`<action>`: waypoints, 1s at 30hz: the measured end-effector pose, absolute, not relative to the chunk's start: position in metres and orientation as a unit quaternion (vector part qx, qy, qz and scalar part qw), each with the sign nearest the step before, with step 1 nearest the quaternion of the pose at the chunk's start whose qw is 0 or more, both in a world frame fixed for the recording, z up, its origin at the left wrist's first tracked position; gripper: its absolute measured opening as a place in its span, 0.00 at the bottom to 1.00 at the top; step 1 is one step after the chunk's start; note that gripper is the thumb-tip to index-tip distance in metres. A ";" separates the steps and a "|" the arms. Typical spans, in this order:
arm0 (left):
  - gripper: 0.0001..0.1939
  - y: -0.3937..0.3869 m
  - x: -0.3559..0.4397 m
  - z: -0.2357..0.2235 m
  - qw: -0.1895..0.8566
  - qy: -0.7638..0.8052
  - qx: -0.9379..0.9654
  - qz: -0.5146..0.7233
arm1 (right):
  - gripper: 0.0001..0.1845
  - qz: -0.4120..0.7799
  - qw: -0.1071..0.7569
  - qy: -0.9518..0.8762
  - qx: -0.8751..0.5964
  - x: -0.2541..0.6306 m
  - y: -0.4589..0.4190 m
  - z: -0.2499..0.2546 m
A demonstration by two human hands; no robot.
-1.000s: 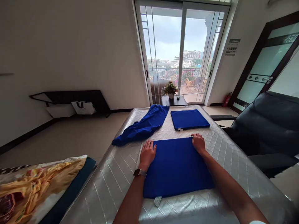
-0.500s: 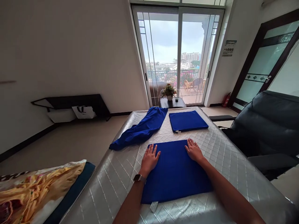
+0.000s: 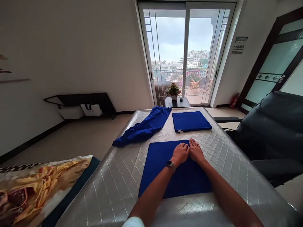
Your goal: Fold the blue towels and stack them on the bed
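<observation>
A folded blue cloth [image 3: 156, 167] lies flat in front of me, a neat rectangle on a silver quilted surface. My left hand [image 3: 181, 153] rests on it near the far edge, palm down, fingers slightly bent. Right beside it, at the far right corner of the cloth, my right hand [image 3: 196, 150] lies flat with fingers stretched out. The two hands touch or nearly touch, and neither lifts the fabric. Beyond them sits another folded blue cloth [image 3: 191, 120] with a white tag. A crumpled blue cloth [image 3: 146, 126] stretches along the far left.
The silver quilted surface [image 3: 113, 179] has its left edge beside a bed with patterned bedding [image 3: 47, 186]. A black armchair [image 3: 272, 126] stands at the right. Past the far edge are a small table [image 3: 176, 102] with a potted plant [image 3: 174, 90] and a glass sliding door [image 3: 165, 41].
My left hand has moved right, from the far left corner of the folded cloth to beside my right hand. My right hand stays at its corner. The view has shifted slightly.
</observation>
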State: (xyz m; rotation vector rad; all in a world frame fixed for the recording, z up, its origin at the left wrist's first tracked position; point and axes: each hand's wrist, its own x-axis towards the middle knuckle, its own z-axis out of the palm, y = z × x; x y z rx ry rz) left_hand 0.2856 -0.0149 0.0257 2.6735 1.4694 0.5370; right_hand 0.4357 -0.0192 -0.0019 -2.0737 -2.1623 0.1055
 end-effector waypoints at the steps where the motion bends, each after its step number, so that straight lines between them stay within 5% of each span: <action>1: 0.26 -0.017 0.298 0.023 0.024 0.467 0.865 0.181 | 0.35 0.034 0.070 -0.722 -0.688 0.437 -0.020 -0.002; 5: 0.26 -0.019 0.291 0.016 0.023 0.480 0.855 0.195 | 0.35 0.035 0.080 -0.719 -0.690 0.436 -0.019 -0.002; 16: 0.36 -0.011 0.113 0.008 0.003 0.635 0.762 0.124 | 0.36 0.032 0.081 -0.707 -0.701 0.433 -0.018 -0.004; 30: 0.35 -0.024 0.155 0.036 -0.019 0.598 0.787 0.151 | 0.37 0.038 0.066 -0.729 -0.681 0.427 -0.043 0.018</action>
